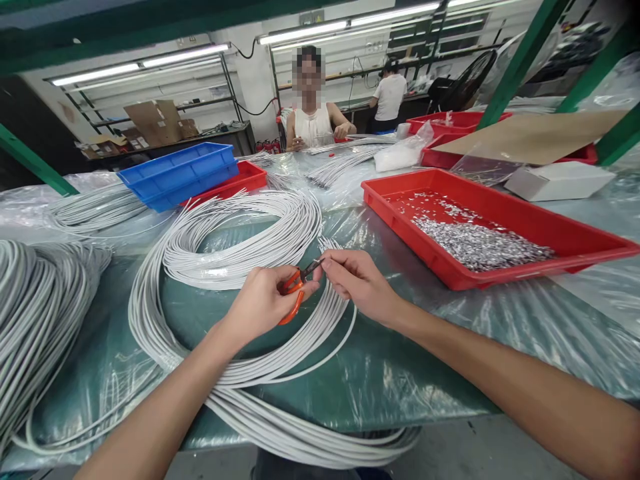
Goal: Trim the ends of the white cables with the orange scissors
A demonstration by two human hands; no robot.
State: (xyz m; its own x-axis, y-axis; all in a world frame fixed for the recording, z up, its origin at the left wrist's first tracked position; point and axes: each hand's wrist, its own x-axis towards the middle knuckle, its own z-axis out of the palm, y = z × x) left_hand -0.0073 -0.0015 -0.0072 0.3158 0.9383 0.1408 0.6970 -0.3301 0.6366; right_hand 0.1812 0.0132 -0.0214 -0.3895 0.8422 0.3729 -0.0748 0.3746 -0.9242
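My left hand point(265, 300) is closed around orange-handled pliers point(295, 283), their dark jaws pointing right toward my other hand. Fingers pinched together, my right hand point(363, 283) meets the tip of the jaws. It seems to grip the end of a white cable point(353, 323) that curves down from there, though the end itself is hidden by the fingers. Under and behind both hands lies a big coil of white cables point(150, 300), its cut ends bunched just behind the pliers. A second coil point(235, 263) rests on top of it.
A red tray point(410, 250) with many small shiny metal pieces stands to the right. Thick grey cable bundles point(40, 313) lie at the left. Farther back are a blue bin point(180, 170), a white box point(557, 180) and a person point(315, 123) seated across the table. Cables overhang the front edge.
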